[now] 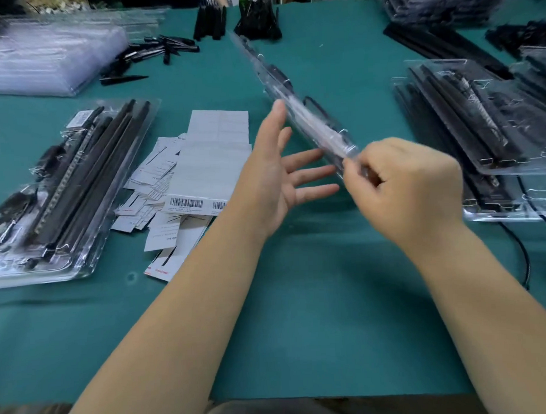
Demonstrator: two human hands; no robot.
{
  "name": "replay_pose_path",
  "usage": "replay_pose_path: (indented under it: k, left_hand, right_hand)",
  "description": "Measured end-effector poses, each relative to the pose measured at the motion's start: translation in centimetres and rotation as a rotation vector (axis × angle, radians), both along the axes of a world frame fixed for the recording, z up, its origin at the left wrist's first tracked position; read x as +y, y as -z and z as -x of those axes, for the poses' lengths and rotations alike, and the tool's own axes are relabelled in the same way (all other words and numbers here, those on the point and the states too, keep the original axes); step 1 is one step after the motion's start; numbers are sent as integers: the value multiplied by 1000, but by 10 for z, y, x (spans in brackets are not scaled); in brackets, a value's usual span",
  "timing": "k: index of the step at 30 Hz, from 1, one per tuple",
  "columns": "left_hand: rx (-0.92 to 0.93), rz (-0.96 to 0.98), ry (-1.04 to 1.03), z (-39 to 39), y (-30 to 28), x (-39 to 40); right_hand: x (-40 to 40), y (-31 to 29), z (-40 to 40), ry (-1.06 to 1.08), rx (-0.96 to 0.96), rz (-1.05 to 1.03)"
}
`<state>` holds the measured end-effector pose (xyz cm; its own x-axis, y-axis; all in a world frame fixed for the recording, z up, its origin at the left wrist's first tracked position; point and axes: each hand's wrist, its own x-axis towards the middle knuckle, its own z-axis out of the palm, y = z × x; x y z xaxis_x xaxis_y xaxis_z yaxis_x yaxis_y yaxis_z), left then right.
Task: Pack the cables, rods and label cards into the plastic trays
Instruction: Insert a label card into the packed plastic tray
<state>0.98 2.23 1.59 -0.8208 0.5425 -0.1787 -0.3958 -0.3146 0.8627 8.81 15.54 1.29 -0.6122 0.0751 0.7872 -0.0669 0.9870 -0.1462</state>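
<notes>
**Two hands, one tray in the air**

The right hand [407, 183] pinches the near end of a clear plastic tray [296, 103], tilted on edge; the left hand [283, 172] is spread, holding nothing. Label cards [184, 179] lie loose, with barcodes but unreadable text. Packed trays [57, 195] wait left and right; loose rods [155, 53] remain far off.

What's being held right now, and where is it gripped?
The right hand pinches a clear plastic tray by its near end; the tray is tilted on edge above the table. The left hand is open beside it, holding nothing.
</notes>
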Motion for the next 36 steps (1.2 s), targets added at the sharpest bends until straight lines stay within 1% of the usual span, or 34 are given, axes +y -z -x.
replay_pose_path:
  k: [2,5,8,10,13,14,16,17,18,19,20,21,22,23,24,25,26,27,28,29,30,31,33,36]
  left_hand:
    - [1,55,-10,3,-3,-5]
    - [98,218,-48,4,-5,-8]
    - [97,300,-127,8,0,-10]
    - [96,307,-144,11,2,-12]
    - [123,300,-140,15,4,-14]
    - [131,286,-139,16,4,-16]
    - [141,244,-135,18,3,-18]
    - [151,220,-134,18,1,-19]
    - [167,195,-131,18,0,-21]
    - [191,171,-129,18,-1,-23]
    - [224,146,-126,18,-2,-25]
    - [255,113,-115,19,-3,-26]
    - [275,84,-90,19,-3,-28]
    - [281,53,-55,19,-3,-30]
    - [286,21,-9,18,-4,-31]
    - [293,3,41,16,-4,-31]
    - [305,-3,91,15,-3,-31]
    - [313,-3,146,13,-2,-30]
    - [320,2,188,11,-1,-29]
    - [319,7,221,9,-1,-28]
    - [308,21,244,9,1,-27]
    - [287,41,249,9,1,-26]
    - [283,110,213,10,2,-24]
    - [285,199,146,16,3,-22]
  right_hand:
    - [-7,1,0,-53,24,-106]
    - [-17,4,2,-124,27,-267]
    - [-25,11,5,-175,3,-343]
    - [-27,13,7,-193,9,-318]
    - [-31,13,9,-197,30,-217]
    - [-32,13,10,-198,16,-182]
    - [-31,13,10,-214,-89,-101]
    - [-28,12,9,-242,-167,-20]
    - [-25,10,7,-282,-240,109]
    - [-21,6,6,-330,-272,270]
    - [-17,3,4,-367,-251,419]
    - [-13,2,4,-350,-185,522]
    - [-7,2,5,-278,-131,576]
    - [-3,1,7,-187,-132,629]
    - [3,1,10,-106,-185,725]
    - [8,2,13,-67,-271,872]
    - [13,2,15,-81,-361,1063]
    - [17,0,15,-167,-443,1275]
    - [21,0,14,-305,-517,1481]
    - [23,0,12,-421,-561,1633]
    - [23,0,10,-497,-573,1711]
    - [23,1,10,-525,-563,1732]
    - [23,4,11,-499,-507,1752]
    - [26,7,15,-498,-464,1888]
